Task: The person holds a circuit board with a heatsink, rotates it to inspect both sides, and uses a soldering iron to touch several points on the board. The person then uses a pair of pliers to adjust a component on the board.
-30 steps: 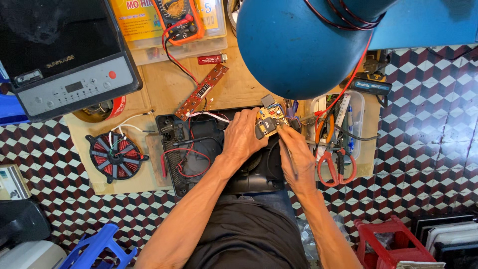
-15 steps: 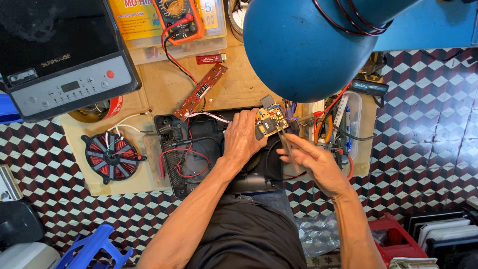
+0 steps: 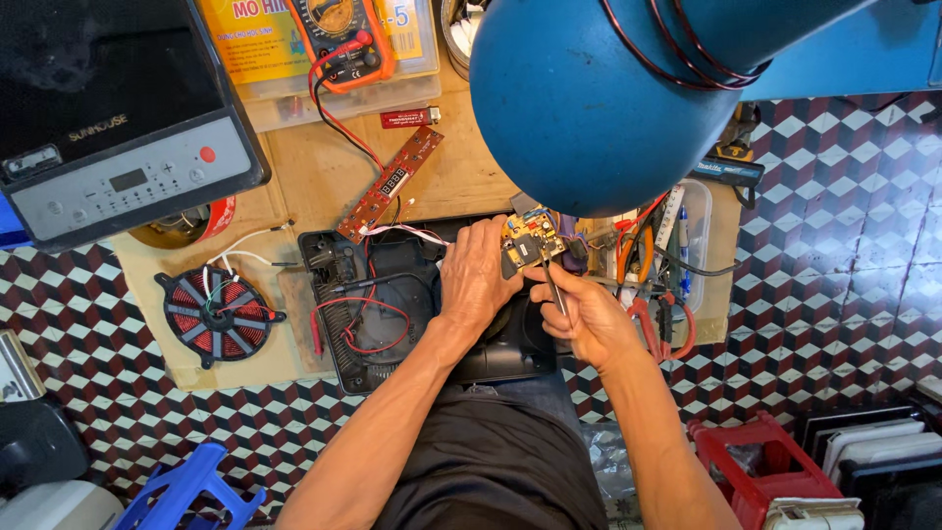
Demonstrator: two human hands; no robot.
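Above the black casing (image 3: 392,324), yellow circuit board (image 3: 530,243) clamped in left hand (image 3: 476,280) grip, right hand (image 3: 589,319) fingers together around a thin tool (image 3: 551,287) beneath it

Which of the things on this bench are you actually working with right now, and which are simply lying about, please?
In hand: small yellow circuit board, steadied by the left hand; thin metal tool, in the right hand; opened black casing underneath.

Lying about: multimeter, red display board, coil disc, induction cooker, blue lamp shade.

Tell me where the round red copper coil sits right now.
In the head view, the red coil lies on the left end of the wooden board, left of the opened black casing and below the black induction cooker.
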